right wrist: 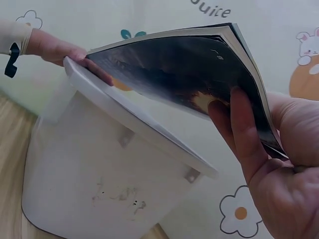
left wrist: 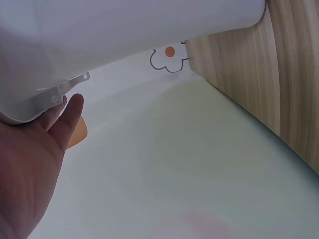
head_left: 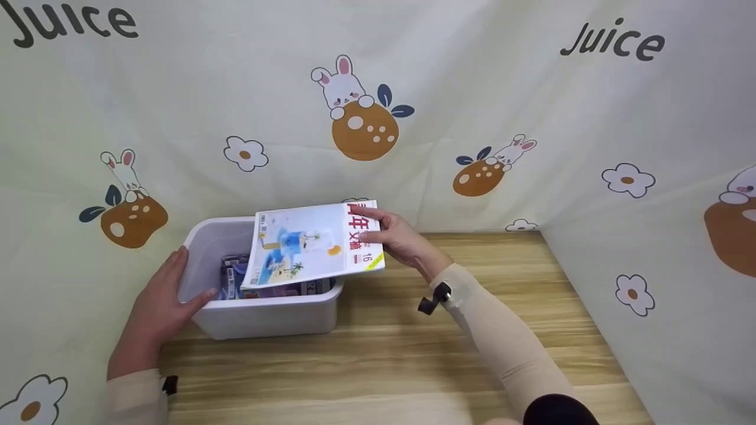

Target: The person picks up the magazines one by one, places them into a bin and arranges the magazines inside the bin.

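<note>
Wooden table (head_left: 413, 354) is boxed in by a pale curtain (head_left: 472, 88) with bunnies, flowers and "Juice" printed on it (it hangs tight around both sides). Already in the white plastic bin (head_left: 266, 321) are some dark purple books (head_left: 236, 277), standing on edge just under what I'm holding. My left hand (head_left: 156, 307) rests flat against the bin's left rim, fingers relaxed. My right hand (head_left: 398, 236) pinches a magazine (head_left: 310, 245) by its right edge, tilted over the bin's opening. The cover's glossy white and blue, with red Chinese characters and a "16".
</note>
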